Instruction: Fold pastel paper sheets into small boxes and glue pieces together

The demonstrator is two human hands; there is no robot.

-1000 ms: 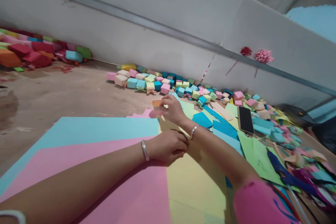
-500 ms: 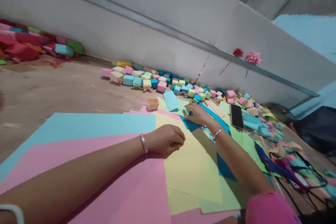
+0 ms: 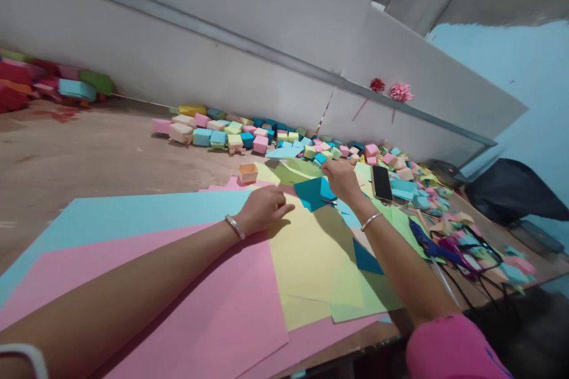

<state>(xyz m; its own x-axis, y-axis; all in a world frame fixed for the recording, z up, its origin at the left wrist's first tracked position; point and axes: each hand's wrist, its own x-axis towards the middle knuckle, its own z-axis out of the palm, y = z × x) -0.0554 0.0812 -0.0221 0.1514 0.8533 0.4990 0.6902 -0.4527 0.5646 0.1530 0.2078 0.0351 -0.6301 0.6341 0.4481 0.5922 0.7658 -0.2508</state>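
Note:
My right hand point(image 3: 342, 179) pinches the edge of a light green paper sheet point(image 3: 297, 172), which bends upward. A light blue paper piece point(image 3: 283, 153) lies tilted on its far side. Just below are dark blue paper pieces point(image 3: 313, 192). My left hand point(image 3: 263, 208) is over the yellow paper sheet point(image 3: 315, 254), its fingers loosely bent and apart, with nothing seen in them. Under my left forearm lie a large pink sheet point(image 3: 200, 314) and a light blue sheet point(image 3: 133, 210). A small peach paper box point(image 3: 248, 173) stands beyond my left hand.
Many small coloured paper boxes point(image 3: 217, 137) line the wall. Bigger red and green ones point(image 3: 95, 82) sit far left. On the right are a phone point(image 3: 381, 183), a blue glue gun point(image 3: 429, 243), cables and paper scraps. The table's front edge point(image 3: 338, 352) shows below.
My right hand has taken hold of the light green sheet and raised its edge, tilting the light blue piece. My left hand's fingers have loosened. The view has shifted to the right.

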